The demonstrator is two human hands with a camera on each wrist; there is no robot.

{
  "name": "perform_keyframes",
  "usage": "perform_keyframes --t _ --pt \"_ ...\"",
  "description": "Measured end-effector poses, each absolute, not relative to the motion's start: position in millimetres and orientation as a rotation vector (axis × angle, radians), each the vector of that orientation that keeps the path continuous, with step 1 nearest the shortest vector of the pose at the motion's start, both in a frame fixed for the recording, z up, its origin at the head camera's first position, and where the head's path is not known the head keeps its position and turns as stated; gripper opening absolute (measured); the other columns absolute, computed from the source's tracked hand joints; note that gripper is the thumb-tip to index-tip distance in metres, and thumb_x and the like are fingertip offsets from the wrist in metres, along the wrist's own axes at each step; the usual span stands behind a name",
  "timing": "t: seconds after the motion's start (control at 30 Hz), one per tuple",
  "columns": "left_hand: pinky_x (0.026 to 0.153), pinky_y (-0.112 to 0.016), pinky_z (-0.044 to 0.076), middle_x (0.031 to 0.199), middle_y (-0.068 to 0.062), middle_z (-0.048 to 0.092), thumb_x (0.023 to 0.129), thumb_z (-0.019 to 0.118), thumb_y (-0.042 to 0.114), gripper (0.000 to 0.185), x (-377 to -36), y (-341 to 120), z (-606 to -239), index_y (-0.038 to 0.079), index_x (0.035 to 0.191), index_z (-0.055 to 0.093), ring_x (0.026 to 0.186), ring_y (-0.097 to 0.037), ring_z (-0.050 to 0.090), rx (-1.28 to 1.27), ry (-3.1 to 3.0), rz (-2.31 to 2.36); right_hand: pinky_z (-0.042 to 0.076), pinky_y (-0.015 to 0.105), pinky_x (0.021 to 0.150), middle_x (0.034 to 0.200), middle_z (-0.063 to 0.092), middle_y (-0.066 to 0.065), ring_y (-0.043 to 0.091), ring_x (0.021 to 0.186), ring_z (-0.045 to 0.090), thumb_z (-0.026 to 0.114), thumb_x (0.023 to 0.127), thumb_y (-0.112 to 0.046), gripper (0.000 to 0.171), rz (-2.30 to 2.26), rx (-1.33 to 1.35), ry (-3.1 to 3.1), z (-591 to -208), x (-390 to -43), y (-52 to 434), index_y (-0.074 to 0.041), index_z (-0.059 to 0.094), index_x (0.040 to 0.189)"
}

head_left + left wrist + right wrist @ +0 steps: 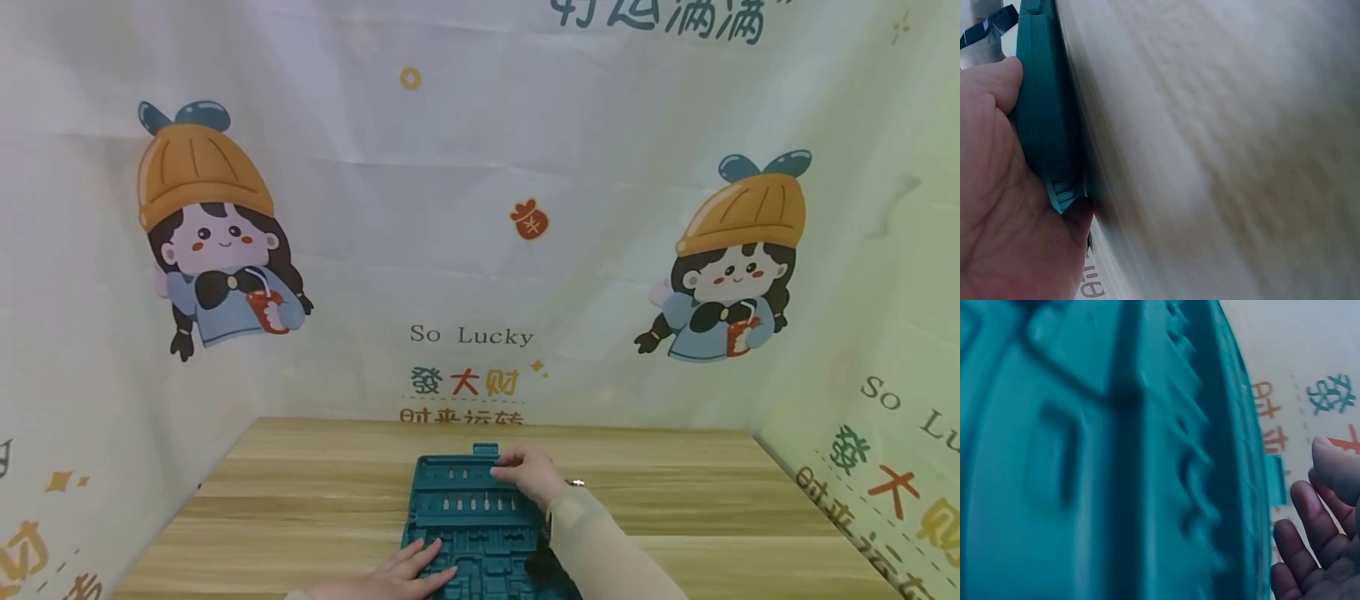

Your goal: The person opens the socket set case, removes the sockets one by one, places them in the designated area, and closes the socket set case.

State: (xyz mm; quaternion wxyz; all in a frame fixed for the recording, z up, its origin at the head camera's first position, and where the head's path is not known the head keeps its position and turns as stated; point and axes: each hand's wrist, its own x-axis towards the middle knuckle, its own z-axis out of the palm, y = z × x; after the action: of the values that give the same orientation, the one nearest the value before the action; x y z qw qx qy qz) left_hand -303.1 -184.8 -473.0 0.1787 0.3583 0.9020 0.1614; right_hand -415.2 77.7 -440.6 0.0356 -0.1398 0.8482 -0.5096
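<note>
A teal plastic tool case (467, 518) lies unfolded on the table, with moulded recesses in its near half. Small silver bits (486, 501) stand in a row in the lid, and 2 more (464, 473) sit in the row above. My left hand (408, 571) rests on the near half's left side, fingers straight and spread. In the left wrist view its palm lies against the case's side (1054, 119). At the lid's upper right corner is my right hand (531, 475), fingers loosely bent. The right wrist view shows that hand (1329, 531) beside the lid, with nothing visible in it.
The case stands on a wood-grain table (322, 475). A printed cloth (465, 275) with cartoon figures and lettering hangs behind the table and at both sides. A latch tab (485, 448) sticks out from the lid's far edge. Something dark (542, 563) lies under the right forearm, its kind unclear.
</note>
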Motion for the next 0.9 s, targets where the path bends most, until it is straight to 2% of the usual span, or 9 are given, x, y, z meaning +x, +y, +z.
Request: perform_keyframes --t 0.1,0.3,0.53,0.73,0.9 --pt "0.107 -0.052 0.029 0.158 -0.006 0.023 0.096 0.049 0.052 0.056 -302.9 -183.4 -475.4 0.036 0.149 0.036 0.143 -0.035 0.02 0.986 2.579 0.465 0.049 0.048 0.084 0.106 0.065 0.012 0.028 0.098 0.061 0.069 0.09 -0.016 0.029 -1.559 -0.409 2.599 -445.9 -417.7 63.0 0.003 0.067 0.112" --pt "0.106 -0.054 0.03 0.159 -0.002 0.021 0.097 0.045 0.055 0.055 -304.0 -186.0 -480.4 0.041 0.149 0.033 0.143 -0.036 0.02 1.017 2.579 0.499 0.047 0.052 0.086 0.112 0.066 0.013 0.035 0.104 0.059 0.071 0.089 -0.022 0.03 -1.432 -0.335 2.677 -447.2 -418.9 40.0 -0.003 0.07 0.113" --pt "0.103 -0.052 0.035 0.154 -0.013 0.031 0.099 0.046 0.047 0.051 -300.8 -188.8 -490.1 0.035 0.148 0.038 0.135 -0.046 0.031 1.175 2.679 0.572 0.032 0.064 0.094 0.12 0.056 0.016 0.047 0.12 0.04 0.075 0.085 -0.026 0.022 -1.307 -0.167 2.751 -447.6 -416.8 26.1 -0.015 0.074 0.105" --pt "0.099 -0.052 0.039 0.153 -0.009 0.035 0.099 0.043 0.051 0.049 -294.7 -187.6 -494.9 0.039 0.146 0.041 0.134 -0.043 0.035 1.208 2.778 0.591 0.029 0.065 0.095 0.118 0.053 0.019 0.048 0.118 0.037 0.076 0.084 -0.026 0.016 -1.332 -0.045 2.772 -453.7 -421.7 19.5 -0.018 0.075 0.098" --pt "0.097 -0.052 0.041 0.153 -0.005 0.035 0.099 0.041 0.054 0.048 -290.8 -188.0 -496.1 0.04 0.146 0.041 0.135 -0.039 0.036 1.229 2.829 0.6 0.028 0.065 0.097 0.125 0.049 0.025 0.052 0.122 0.033 0.077 0.083 -0.027 0.015 -1.351 0.063 2.767 -455.0 -427.2 14.9 -0.017 0.075 0.094"
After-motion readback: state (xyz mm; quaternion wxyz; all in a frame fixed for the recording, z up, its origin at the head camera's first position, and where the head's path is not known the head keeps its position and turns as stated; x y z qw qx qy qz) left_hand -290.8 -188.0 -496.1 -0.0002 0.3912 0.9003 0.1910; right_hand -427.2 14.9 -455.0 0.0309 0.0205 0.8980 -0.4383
